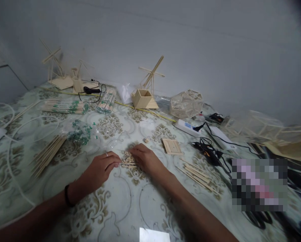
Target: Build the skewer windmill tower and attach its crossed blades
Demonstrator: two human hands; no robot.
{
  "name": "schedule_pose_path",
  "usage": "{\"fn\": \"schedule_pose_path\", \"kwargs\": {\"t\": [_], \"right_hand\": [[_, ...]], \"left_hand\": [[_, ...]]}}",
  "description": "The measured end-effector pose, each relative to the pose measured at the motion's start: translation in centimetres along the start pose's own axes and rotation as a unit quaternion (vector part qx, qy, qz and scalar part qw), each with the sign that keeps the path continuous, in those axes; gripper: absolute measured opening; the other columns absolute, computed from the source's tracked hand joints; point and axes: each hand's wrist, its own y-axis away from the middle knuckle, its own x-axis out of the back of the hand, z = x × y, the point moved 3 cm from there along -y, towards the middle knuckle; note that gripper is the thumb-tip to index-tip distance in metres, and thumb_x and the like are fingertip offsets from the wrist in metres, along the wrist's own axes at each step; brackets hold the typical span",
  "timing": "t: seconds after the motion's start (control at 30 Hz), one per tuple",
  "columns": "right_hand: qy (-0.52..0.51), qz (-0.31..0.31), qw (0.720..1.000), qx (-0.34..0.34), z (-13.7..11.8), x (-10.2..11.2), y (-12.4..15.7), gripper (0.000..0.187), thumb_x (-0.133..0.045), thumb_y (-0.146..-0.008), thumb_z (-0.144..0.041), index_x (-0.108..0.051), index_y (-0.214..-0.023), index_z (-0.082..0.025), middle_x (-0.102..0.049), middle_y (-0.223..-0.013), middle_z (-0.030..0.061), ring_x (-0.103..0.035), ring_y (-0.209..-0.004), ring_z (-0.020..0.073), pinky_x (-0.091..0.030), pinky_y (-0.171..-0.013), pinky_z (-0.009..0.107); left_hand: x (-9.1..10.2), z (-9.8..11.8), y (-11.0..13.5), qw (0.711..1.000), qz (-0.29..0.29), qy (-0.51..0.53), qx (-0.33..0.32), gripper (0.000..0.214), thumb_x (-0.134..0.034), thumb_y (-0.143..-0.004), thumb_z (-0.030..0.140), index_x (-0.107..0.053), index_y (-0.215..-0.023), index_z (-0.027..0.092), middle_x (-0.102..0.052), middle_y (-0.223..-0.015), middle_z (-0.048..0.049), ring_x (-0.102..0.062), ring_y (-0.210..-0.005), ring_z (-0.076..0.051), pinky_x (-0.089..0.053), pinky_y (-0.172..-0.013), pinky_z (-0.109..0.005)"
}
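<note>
On the patterned tablecloth (126, 193) lies a small heap of short cut bamboo stick pieces (129, 160), between my two hands. My left hand (103, 167), with a ring and a dark wristband, rests at the heap's left edge. Its fingers are loosely bent, and no held thing shows in them. Curved round the heap's right and far side, my right hand (145, 158) touches the pieces; its fingertips are partly hidden. A small square panel of sticks (172, 146) lies to the right, beyond several loose long sticks (198, 176). Another bundle of sticks (49, 153) lies left.
Stick-built windmill models (142, 98) stand along the wall. Bagged skewers (64, 106) and crumpled plastic packaging (81, 131) lie at left. A power strip (188, 127), a black glue gun (208, 153) with cords, and wrapped stick frames (187, 103) occupy the right. A white cable (12, 168) runs along the left.
</note>
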Motion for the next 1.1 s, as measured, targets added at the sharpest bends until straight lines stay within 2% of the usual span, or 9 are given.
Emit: {"fn": "schedule_pose_path", "kwargs": {"t": [0.1, 0.23, 0.33, 0.47, 0.6, 0.77, 0.87, 0.97, 1.1], "right_hand": [[-0.018, 0.062, 0.997, -0.04, 0.9, 1.5, 0.3, 0.032, -0.049, -0.095, -0.008, -0.074, -0.112, -0.019, -0.071, -0.104, 0.0108, -0.065, -0.098, 0.0208, -0.053, -0.088, 0.032], [-0.038, 0.16, 0.975, -0.151, 3.3, 4.6, 1.5, 0.026, -0.049, -0.099, -0.023, -0.072, -0.11, -0.017, -0.073, -0.105, 0.0114, -0.068, -0.091, 0.0211, -0.055, -0.084, 0.035], [-0.06, 0.166, 0.958, -0.227, 5.1, 5.9, 3.2, 0.028, -0.053, -0.094, -0.027, -0.068, -0.115, -0.017, -0.074, -0.098, 0.0098, -0.069, -0.081, 0.0201, -0.057, -0.076, 0.035], [-0.035, 0.166, 0.945, -0.279, 6.8, 6.1, 5.2, 0.033, -0.053, -0.09, -0.025, -0.064, -0.119, -0.017, -0.072, -0.092, 0.0075, -0.068, -0.074, 0.0184, -0.058, -0.068, 0.032], [0.022, 0.149, 0.947, -0.285, 7.5, 5.5, 5.3, 0.039, -0.055, -0.083, -0.015, -0.064, -0.121, -0.013, -0.07, -0.091, 0.0095, -0.067, -0.078, 0.0213, -0.057, -0.076, 0.036], [0.07, 0.162, 0.954, -0.243, 6.5, 5.1, 2.9, 0.027, -0.06, -0.088, -0.018, -0.071, -0.113, -0.013, -0.064, -0.119, 0.019, -0.057, -0.114, 0.0313, -0.046, -0.104, 0.048], [0.071, 0.133, 0.965, -0.213, 5.7, 4.1, 0.6, 0.03, -0.06, -0.09, -0.017, -0.07, -0.119, -0.014, -0.066, -0.116, 0.0153, -0.062, -0.104, 0.0256, -0.049, -0.097, 0.039], [0.066, 0.101, 0.969, -0.217, 6.0, 3.4, -1.1, 0.026, -0.061, -0.087, -0.01, -0.074, -0.108, -0.013, -0.07, -0.102, 0.0106, -0.065, -0.088, 0.0196, -0.05, -0.087, 0.031], [0.084, 0.109, 0.96, -0.242, 7.7, 4.6, -2.3, 0.026, -0.058, -0.087, -0.008, -0.074, -0.107, -0.011, -0.07, -0.103, 0.0104, -0.065, -0.086, 0.0176, -0.049, -0.086, 0.028]], "left_hand": [[-0.4, 0.2, 0.1, 1.0, -0.002, 0.0, -0.01, 0.026, -0.051, -0.098, 0.009, -0.073, -0.097, 0.021, -0.078, -0.098, -0.0036, -0.074, -0.089, -0.016, -0.06, -0.083, -0.028], [-0.5, 0.5, 0.1, 1.0, -0.005, 0.01, -0.007, 0.02, -0.055, -0.098, 0.013, -0.073, -0.098, 0.022, -0.078, -0.101, -0.0039, -0.075, -0.092, -0.017, -0.061, -0.087, -0.03], [-0.6, 0.8, 0.1, 1.0, -0.003, 0.009, -0.027, 0.021, -0.055, -0.098, 0.014, -0.074, -0.101, 0.022, -0.077, -0.109, -0.0052, -0.074, -0.101, -0.018, -0.061, -0.092, -0.031], [-0.8, 1.0, 0.1, 0.999, -0.009, 0.002, -0.042, 0.022, -0.055, -0.097, 0.013, -0.074, -0.105, 0.022, -0.075, -0.114, -0.0062, -0.072, -0.106, -0.018, -0.06, -0.095, -0.033], [-1.1, 1.0, 0.3, 0.998, -0.034, 0.001, -0.043, 0.021, -0.057, -0.098, 0.015, -0.073, -0.107, 0.023, -0.074, -0.111, -0.0049, -0.072, -0.103, -0.017, -0.059, -0.096, -0.032], [-0.8, 1.5, 0.1, 0.998, -0.034, 0.006, -0.05, 0.018, -0.057, -0.099, 0.016, -0.074, -0.104, 0.022, -0.074, -0.105, -0.0044, -0.072, -0.098, -0.017, -0.059, -0.092, -0.031], [-0.5, 1.6, 0.0, 0.999, -0.015, 0.014, -0.047, 0.012, -0.062, -0.097, 0.018, -0.074, -0.096, 0.021, -0.075, -0.099, -0.0035, -0.073, -0.091, -0.016, -0.06, -0.086, -0.029], [-0.2, 1.7, -0.1, 0.999, -0.009, 0.026, -0.042, 0.01, -0.065, -0.096, 0.018, -0.073, -0.091, 0.021, -0.074, -0.094, -0.0018, -0.072, -0.087, -0.014, -0.058, -0.083, -0.026], [-0.2, 1.9, -0.2, 0.998, -0.016, 0.043, -0.036, 0.012, -0.065, -0.097, 0.02, -0.073, -0.088, 0.021, -0.074, -0.091, -0.0011, -0.071, -0.084, -0.014, -0.058, -0.081, -0.025]]}}
